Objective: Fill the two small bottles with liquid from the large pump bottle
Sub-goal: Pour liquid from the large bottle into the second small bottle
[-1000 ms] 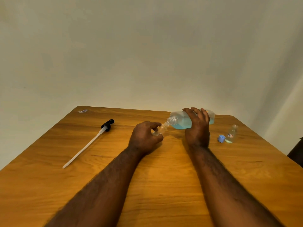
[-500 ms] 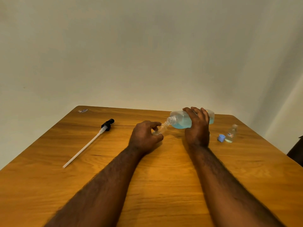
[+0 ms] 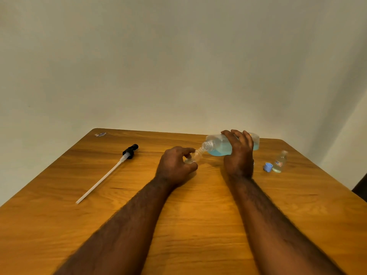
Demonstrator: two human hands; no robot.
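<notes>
Left hand (image 3: 174, 165): bare, forearm hairy, lower left of frame.
Right hand (image 3: 238, 157): bare, forearm hairy, lower right.

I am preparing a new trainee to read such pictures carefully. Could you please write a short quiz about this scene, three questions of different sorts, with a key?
1. True or false: the pump with its tube is screwed onto the large bottle.
2. Which hand holds the large bottle on its side? A) left B) right C) neither
3. What lies on the table beside the standing small bottle?

Key
1. False: it lies on the table, apart from the bottle.
2. B: the right hand. The left hand holds the other small bottle at the large bottle's mouth.
3. A blue cap.
</notes>
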